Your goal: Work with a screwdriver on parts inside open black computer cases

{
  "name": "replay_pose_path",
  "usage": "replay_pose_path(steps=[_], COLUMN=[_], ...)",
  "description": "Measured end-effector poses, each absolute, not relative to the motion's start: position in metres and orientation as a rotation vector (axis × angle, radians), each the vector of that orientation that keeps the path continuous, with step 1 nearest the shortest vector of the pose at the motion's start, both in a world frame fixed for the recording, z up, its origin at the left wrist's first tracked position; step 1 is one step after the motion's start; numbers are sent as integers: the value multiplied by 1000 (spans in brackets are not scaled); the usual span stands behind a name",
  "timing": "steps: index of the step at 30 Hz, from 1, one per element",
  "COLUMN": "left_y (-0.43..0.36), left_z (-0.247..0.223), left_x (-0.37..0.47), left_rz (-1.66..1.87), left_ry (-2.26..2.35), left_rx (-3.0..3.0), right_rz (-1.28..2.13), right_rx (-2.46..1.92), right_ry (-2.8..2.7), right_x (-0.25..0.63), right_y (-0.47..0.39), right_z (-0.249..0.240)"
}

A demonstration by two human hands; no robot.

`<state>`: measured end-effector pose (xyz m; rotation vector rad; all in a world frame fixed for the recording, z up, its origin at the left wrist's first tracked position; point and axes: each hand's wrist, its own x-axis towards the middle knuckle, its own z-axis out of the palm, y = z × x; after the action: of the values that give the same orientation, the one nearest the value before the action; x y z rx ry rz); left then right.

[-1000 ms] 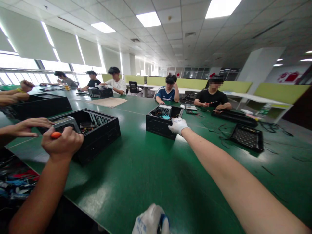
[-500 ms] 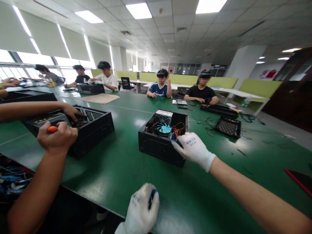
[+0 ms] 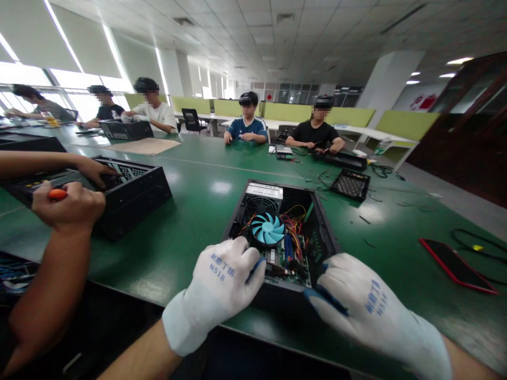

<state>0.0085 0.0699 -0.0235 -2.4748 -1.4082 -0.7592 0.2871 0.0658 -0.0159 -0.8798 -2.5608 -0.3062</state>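
Note:
An open black computer case (image 3: pixel 277 293) lies on the green table close to me, with a turquoise fan (image 3: pixel 268 228), a motherboard and coloured wires inside. My left hand (image 3: pixel 227 274), in a white glove with blue palm, is over the case's near left corner, fingers curled; what they hold, if anything, is hidden. My right hand (image 3: pixel 356 295), gloved alike, has its fingers bent over the near right edge of the case, the thumb low against its front.
At left, a co-worker's hand (image 3: pixel 67 203) grips an orange-handled tool beside another open black case (image 3: pixel 138 195). A red-edged black panel (image 3: pixel 455 264) and cable lie at right. A black tray (image 3: pixel 350 186) sits beyond; several people work across the green table (image 3: pixel 198 184).
The computer case is now nearer and turned more straight towards me. My left hand has come up from the table edge to the case, and my right hand has moved to its near right corner.

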Motion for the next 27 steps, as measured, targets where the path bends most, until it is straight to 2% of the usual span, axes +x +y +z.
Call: replay_pose_path(steps=[9, 17, 24, 27], left_y=[36, 16, 19, 18], left_z=[-20, -22, -20, -20], left_x=[11, 17, 18, 19], left_rz=[-507, -617, -717, -702], left_ry=[-1255, -1217, -1201, -1223], left_rx=[-2748, -2673, -2702, -2716], right_rz=[-246, -166, 54, -79], right_rx=[-773, -789, -927, -989], right_ry=[-2512, -2419, -2682, -2792], right_x=[296, 300, 308, 287], right_y=[32, 15, 41, 74], right_z=[-12, -6, 11, 17])
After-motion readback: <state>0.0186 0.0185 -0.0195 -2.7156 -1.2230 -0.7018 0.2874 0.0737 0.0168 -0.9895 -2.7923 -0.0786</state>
